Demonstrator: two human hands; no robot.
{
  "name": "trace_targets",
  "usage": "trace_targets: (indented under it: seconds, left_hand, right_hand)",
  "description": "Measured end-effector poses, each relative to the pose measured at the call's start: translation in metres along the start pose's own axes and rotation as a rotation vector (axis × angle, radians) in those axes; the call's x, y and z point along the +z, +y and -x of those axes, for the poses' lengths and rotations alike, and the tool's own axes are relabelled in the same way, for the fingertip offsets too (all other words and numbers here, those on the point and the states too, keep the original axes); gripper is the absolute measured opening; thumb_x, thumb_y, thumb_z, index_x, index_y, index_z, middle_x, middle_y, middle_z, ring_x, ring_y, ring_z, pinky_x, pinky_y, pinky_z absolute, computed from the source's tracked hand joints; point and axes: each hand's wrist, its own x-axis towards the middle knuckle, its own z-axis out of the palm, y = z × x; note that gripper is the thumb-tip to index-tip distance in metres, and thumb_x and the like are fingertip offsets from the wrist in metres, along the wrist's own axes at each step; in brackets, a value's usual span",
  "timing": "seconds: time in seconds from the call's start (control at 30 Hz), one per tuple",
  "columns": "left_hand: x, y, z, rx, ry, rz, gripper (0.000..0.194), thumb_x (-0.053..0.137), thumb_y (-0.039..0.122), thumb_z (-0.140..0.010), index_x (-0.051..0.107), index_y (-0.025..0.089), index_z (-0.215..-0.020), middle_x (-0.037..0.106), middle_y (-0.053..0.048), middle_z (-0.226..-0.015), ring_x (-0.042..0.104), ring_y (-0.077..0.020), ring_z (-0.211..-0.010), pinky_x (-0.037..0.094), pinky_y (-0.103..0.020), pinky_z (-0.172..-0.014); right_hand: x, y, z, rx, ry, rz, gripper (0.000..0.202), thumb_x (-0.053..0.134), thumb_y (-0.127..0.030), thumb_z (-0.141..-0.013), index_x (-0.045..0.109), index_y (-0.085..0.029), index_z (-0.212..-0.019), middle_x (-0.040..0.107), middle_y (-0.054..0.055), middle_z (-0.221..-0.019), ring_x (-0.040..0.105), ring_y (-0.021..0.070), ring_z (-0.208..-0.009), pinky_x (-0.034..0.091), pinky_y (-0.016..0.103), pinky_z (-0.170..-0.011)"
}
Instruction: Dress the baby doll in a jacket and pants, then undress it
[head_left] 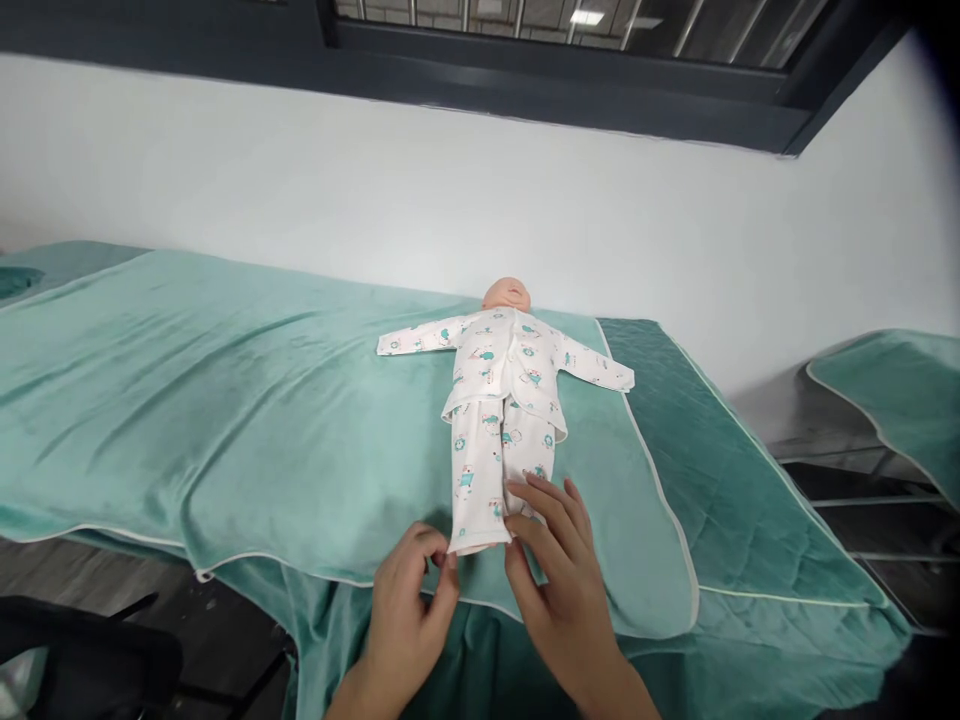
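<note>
A baby doll (507, 293) lies on its back on the green bed, head toward the wall. It wears a white printed jacket (487, 358) with both sleeves spread out, and matching white pants (477, 460). My left hand (415, 600) pinches the left corner of one pant cuff between thumb and finger. At the cuff's other corner, my right hand (559, 570) has its thumb and index finger closed on the fabric, while its other fingers lie over the second pant leg. The doll's hands and feet are hidden inside the clothes.
A light green blanket (315, 440) covers most of the bed, with a darker quilted cover (712, 470) showing at the right. The white wall (375, 190) and a dark window frame (450, 85) stand behind. A black chair (90, 655) is at lower left; another green-covered bed (900, 390) is at right.
</note>
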Motion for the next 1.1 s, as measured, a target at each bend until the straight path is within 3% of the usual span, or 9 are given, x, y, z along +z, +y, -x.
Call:
trace_targets:
  seconds: [0.17,0.27,0.4,0.5,0.77,0.97,1.1]
  left_hand:
    - [0.001,-0.012,0.004,0.062,0.039,-0.170,0.008,0.052,0.021,-0.091,0.053,0.028,-0.094,0.061,-0.006,-0.088,0.059,-0.0222,-0.083,0.052,-0.037,-0.071]
    - [0.004,-0.014,0.008,0.087,0.052,-0.263,0.010,0.052,0.019,-0.092,0.055,0.024,-0.100,0.060,-0.007,-0.097,0.059,-0.0228,-0.092,0.052,-0.039,-0.077]
    - [0.008,-0.004,0.012,0.162,0.105,-0.300,0.032,0.055,0.017,-0.092,0.052,0.019,-0.124,0.056,-0.012,-0.116,0.054,-0.0245,-0.111,0.051,-0.042,-0.091]
    - [0.011,0.009,0.007,0.238,0.072,-0.268,0.041,0.056,0.013,-0.092,0.052,0.020,-0.132,0.052,-0.012,-0.123,0.051,-0.0245,-0.118,0.048,-0.041,-0.097]
    - [0.018,0.022,-0.017,0.329,0.051,-0.194,0.034,0.062,0.006,-0.088,0.062,0.021,-0.119,0.053,-0.009,-0.114,0.054,-0.0199,-0.104,0.049,-0.034,-0.085]
    - [0.011,0.027,-0.017,0.358,0.088,-0.181,0.032,0.062,0.001,-0.086,0.064,0.019,-0.112,0.052,-0.008,-0.108,0.052,-0.0183,-0.098,0.047,-0.033,-0.083]
    - [0.011,0.022,-0.012,0.339,0.126,-0.181,0.033,0.061,-0.001,-0.085,0.064,0.019,-0.112,0.051,-0.008,-0.107,0.051,-0.0181,-0.098,0.046,-0.033,-0.084]
  right_hand:
    - [0.009,0.003,0.017,-0.001,-0.038,0.030,0.025,0.052,-0.009,-0.090,0.059,-0.027,-0.106,0.059,0.004,-0.136,0.041,0.0275,-0.139,0.029,0.061,-0.117]
    - [0.012,0.008,0.030,0.029,-0.036,0.031,0.030,0.052,-0.010,-0.092,0.059,-0.028,-0.116,0.053,0.006,-0.142,0.039,0.0290,-0.140,0.036,0.061,-0.113]
    - [0.010,0.014,0.041,0.125,0.062,-0.027,0.044,0.054,-0.015,-0.094,0.051,-0.029,-0.136,0.047,0.010,-0.143,0.043,0.0284,-0.136,0.050,0.050,-0.103]
    - [0.008,0.019,0.044,0.220,0.135,-0.080,0.039,0.056,-0.019,-0.094,0.053,-0.027,-0.132,0.051,0.011,-0.131,0.054,0.0241,-0.122,0.055,0.040,-0.095]
    - [0.000,0.024,0.036,0.232,0.106,-0.201,0.019,0.054,-0.015,-0.096,0.058,-0.025,-0.112,0.057,0.006,-0.107,0.062,0.0158,-0.097,0.054,0.026,-0.078]
    - [-0.012,0.017,0.033,0.147,0.152,-0.234,0.021,0.052,-0.010,-0.095,0.058,-0.023,-0.110,0.056,0.005,-0.102,0.062,0.0137,-0.092,0.052,0.023,-0.077]
    - [-0.009,0.020,0.038,0.165,0.127,-0.218,0.020,0.052,-0.010,-0.095,0.058,-0.023,-0.109,0.056,0.006,-0.102,0.062,0.0143,-0.092,0.053,0.024,-0.076]
